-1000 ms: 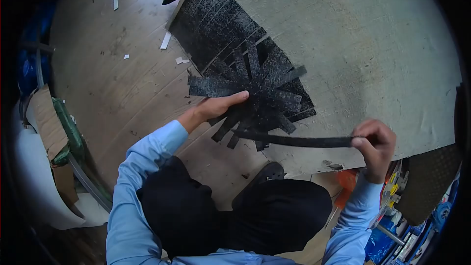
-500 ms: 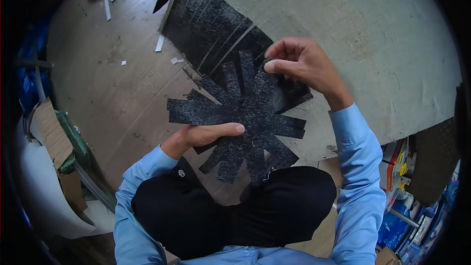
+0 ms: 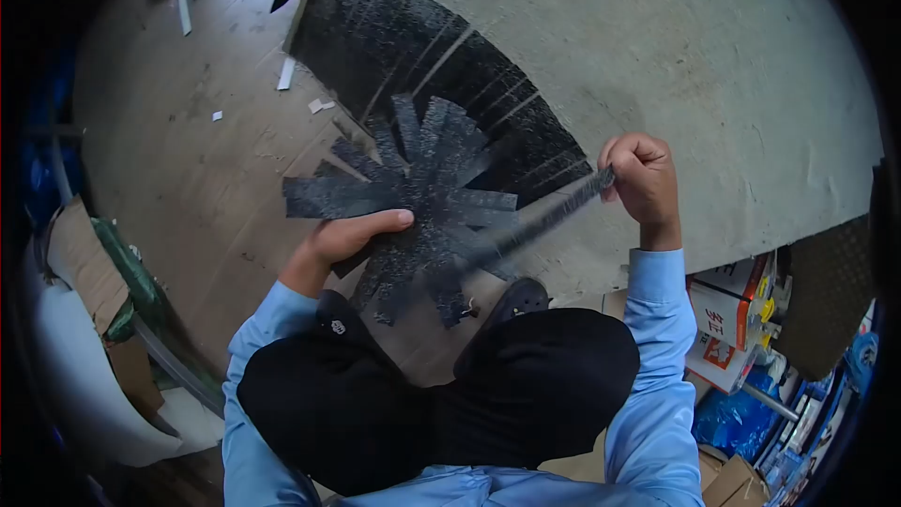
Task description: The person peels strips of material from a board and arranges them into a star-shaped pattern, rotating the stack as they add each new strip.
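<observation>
A star-shaped bundle of crossed black strips (image 3: 427, 178), speckled and textured, lies over my left hand (image 3: 352, 235). The thumb presses on its middle while the other fingers are hidden underneath. My right hand (image 3: 643, 178), to the right of the bundle, is closed on the end of a single black strip (image 3: 554, 218). That strip slants down and left to the lower part of the bundle, blurred along its length. Beyond the bundle, a curved black sheet (image 3: 394, 23) with slits and narrow strips along it rests on the pale board.
The pale board (image 3: 713, 84) fills the upper right, with wooden flooring (image 3: 188, 150) to the left. White scraps (image 3: 321, 105) are scattered there. Boxes (image 3: 727, 324) and a blue plastic bag (image 3: 741, 418) stand at lower right. Cardboard (image 3: 89, 258) and a green wrapped bundle (image 3: 127, 272) are at left.
My right hand has moved right and down, drawing out one black strip from the bundle. The bundle and my left hand have shifted left in view.
</observation>
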### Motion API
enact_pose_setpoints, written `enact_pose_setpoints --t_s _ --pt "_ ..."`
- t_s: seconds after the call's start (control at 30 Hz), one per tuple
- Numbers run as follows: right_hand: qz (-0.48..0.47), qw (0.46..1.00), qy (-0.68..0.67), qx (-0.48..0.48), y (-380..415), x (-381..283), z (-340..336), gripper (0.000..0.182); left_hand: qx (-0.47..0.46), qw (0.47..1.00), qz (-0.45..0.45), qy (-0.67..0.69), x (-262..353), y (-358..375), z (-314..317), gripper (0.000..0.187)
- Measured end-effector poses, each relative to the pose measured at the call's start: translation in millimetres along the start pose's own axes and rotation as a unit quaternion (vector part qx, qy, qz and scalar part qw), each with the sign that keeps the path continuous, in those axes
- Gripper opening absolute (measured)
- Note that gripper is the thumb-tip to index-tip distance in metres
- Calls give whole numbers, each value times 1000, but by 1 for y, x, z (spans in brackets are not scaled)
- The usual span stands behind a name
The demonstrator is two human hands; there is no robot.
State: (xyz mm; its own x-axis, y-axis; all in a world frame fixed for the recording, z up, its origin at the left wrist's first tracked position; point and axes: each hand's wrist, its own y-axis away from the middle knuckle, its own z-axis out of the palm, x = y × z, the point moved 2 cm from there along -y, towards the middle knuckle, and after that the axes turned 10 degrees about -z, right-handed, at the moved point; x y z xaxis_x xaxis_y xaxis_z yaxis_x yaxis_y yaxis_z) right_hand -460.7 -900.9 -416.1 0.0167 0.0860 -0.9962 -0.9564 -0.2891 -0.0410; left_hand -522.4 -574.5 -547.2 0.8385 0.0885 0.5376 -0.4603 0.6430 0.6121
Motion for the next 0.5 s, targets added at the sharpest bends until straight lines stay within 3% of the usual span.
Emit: enact_pose_setpoints --t_s 0.07,0.13,0.2,0.23,0.3,0.33,0.5 --pt "38 998 36 -36 -15 3 13 20 -50 997 -17 -49 11 -1 2 32" --pt "58 980 160 -106 -28 5 23 22 -34 997 -18 -73 20 1 10 31" --pt "5 951 271 -145 -40 1 57 22 0 995 -15 -95 34 6 35 40" --pt "-84 914 365 -154 -45 3 69 24 -2 995 -14 -99 34 7 41 40" --pt "-133 897 392 -154 -50 8 73 25 11 998 39 -44 33 12 48 46" --pt "-178 877 416 -159 -51 9 76 25 -16 988 79 -131 33 15 48 29" --pt "-54 922 372 -92 -44 22 74 20 19 981 112 -159 18 17 55 28"
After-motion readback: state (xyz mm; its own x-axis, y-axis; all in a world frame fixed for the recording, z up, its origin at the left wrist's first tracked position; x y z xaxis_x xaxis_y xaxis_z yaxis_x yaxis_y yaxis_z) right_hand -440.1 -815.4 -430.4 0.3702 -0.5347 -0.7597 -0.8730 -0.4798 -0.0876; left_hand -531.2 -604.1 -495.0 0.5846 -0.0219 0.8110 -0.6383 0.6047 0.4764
